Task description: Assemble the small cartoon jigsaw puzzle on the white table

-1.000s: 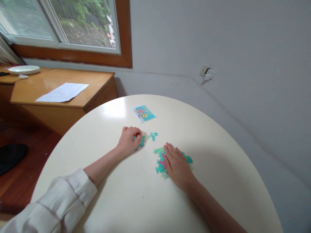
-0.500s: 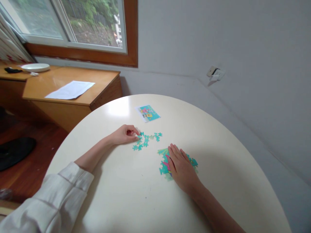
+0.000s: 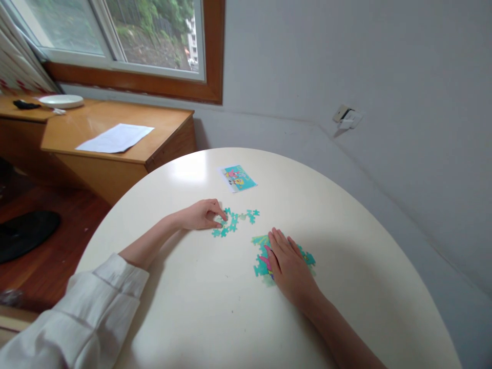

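Note:
My left hand [image 3: 202, 214] is curled over the left side of a group of loose turquoise puzzle pieces [image 3: 233, 221]. Its thumb and index finger come together around one puzzle piece [image 3: 223, 223], partly hidden by the fingertips. My right hand [image 3: 290, 264] lies flat, fingers stretched out, on a partly joined jigsaw puzzle [image 3: 260, 256] in turquoise with some pink and green. Much of that puzzle is covered by the hand. Behind the loose pieces lies a picture card [image 3: 239, 178] with cartoon figures on turquoise.
Everything lies on a round white table [image 3: 192, 302]. Beyond it at the left stands a wooden desk [image 3: 169, 123] with a sheet of paper [image 3: 117, 138] and a white round dish [image 3: 61, 101]. A wall socket [image 3: 347, 117] is at the right, a window [image 3: 154, 36] at upper left.
The thumb and index finger of my left hand have shifted slightly right and down among the loose pieces. My right hand stays on the joined puzzle. The view has moved a little.

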Demonstrator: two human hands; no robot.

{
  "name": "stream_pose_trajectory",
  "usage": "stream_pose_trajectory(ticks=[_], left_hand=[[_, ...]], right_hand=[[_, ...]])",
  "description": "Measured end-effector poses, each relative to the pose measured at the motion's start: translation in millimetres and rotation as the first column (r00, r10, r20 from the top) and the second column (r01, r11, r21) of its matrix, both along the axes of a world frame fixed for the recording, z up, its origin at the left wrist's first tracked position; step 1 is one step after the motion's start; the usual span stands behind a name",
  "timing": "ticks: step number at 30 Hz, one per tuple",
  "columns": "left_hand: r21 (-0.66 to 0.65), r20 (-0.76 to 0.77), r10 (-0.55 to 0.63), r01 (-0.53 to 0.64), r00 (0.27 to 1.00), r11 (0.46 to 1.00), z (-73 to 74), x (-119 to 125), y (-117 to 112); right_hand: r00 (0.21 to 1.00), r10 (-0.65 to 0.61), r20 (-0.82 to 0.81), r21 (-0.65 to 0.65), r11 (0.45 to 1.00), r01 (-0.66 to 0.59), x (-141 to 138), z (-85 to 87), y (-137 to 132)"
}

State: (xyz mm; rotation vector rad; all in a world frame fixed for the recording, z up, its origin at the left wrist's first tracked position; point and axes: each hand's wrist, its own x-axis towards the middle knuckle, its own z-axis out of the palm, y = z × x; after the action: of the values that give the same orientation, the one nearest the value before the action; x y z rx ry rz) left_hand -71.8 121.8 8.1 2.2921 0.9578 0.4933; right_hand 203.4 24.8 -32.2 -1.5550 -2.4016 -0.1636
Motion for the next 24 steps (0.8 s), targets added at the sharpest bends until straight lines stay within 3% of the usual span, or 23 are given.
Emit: stream_pose_trajectory(ticks=[14,24], left_hand=[[0.003,-0.064,0.007,-0.007,0.998,1.0,0.9,2.3,-0.5],[-0.006,-0.002,0.056,-0.056,0.998,0.998,1.3,5.1,-2.5]], right_hand=[[1.0,-0.006,0.016,-0.022,1.0,0.006,0.9,-0.3,0.6],[1.0,0.014,0.008,0.005,1.0,-0.014,3.2,-2.4,1.6]])
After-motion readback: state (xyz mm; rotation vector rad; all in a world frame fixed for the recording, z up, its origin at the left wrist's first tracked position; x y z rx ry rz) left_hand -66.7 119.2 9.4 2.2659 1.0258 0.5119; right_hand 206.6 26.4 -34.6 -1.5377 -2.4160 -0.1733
